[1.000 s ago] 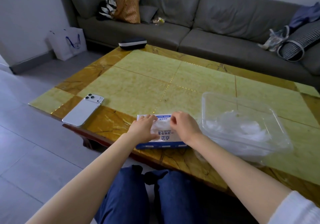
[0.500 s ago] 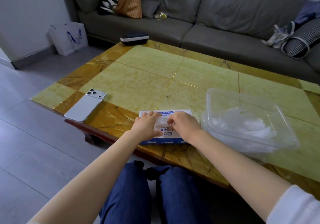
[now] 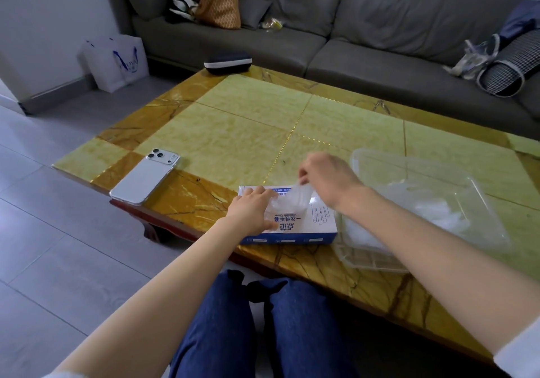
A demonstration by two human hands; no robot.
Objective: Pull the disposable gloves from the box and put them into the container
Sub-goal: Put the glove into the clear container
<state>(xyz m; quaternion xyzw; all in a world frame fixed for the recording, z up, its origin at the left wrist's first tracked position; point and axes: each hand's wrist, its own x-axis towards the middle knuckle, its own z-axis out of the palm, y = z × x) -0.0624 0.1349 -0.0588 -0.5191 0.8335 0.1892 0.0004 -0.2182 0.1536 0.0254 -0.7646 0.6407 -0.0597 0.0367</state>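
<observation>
Between my two hands, one thin clear glove (image 3: 295, 199) is coming up out of the slot of the single blue-and-white box (image 3: 301, 227). My right hand (image 3: 327, 178) pinches its top edge between thumb and fingertips. Half a second ago that hand lay low on the box top; now it is raised above it, so the sheet is drawn taut while its lower end sits in the opening. I judge the pull half done: the glove must come free before I carry it across. My left hand (image 3: 251, 211) lies flat, fingers straight, pressing the box onto the worktop (image 3: 248, 132) and gripping nothing. Just right of my right hand stands the one clear container (image 3: 380, 155), with a crumpled heap of gloves (image 3: 438, 214) inside, too tangled to count. Well left of my left hand lies one white phone (image 3: 144, 177).
</observation>
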